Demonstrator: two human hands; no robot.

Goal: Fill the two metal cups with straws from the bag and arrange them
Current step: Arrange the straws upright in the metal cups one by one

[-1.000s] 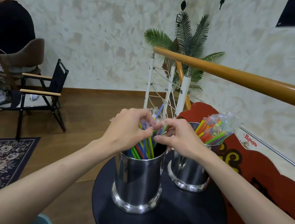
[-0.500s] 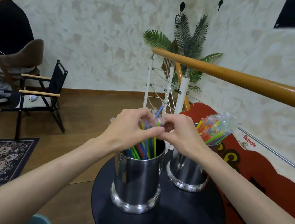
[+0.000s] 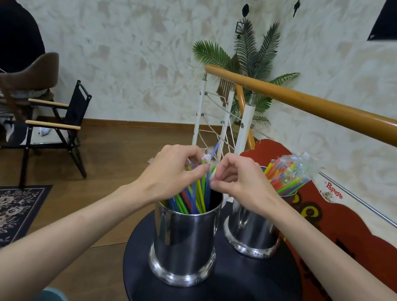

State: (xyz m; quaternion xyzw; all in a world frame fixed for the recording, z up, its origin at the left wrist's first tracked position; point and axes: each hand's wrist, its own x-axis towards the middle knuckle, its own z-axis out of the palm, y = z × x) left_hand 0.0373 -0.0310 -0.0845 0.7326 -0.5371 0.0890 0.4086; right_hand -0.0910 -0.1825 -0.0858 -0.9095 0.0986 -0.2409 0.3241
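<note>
Over the near shiny metal cup (image 3: 185, 240), both hands had closed in, left hand (image 3: 170, 172) and right hand (image 3: 236, 183) pinching the clear plastic straw bag (image 3: 207, 157); emptying looked unfinished.

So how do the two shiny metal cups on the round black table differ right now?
The nearer metal cup holds loose straws that both hands work on; the farther metal cup holds straws still wrapped in a clear bag, untouched. The nearer looks larger in view. Both are polished steel cylinders with flared bases.
</note>
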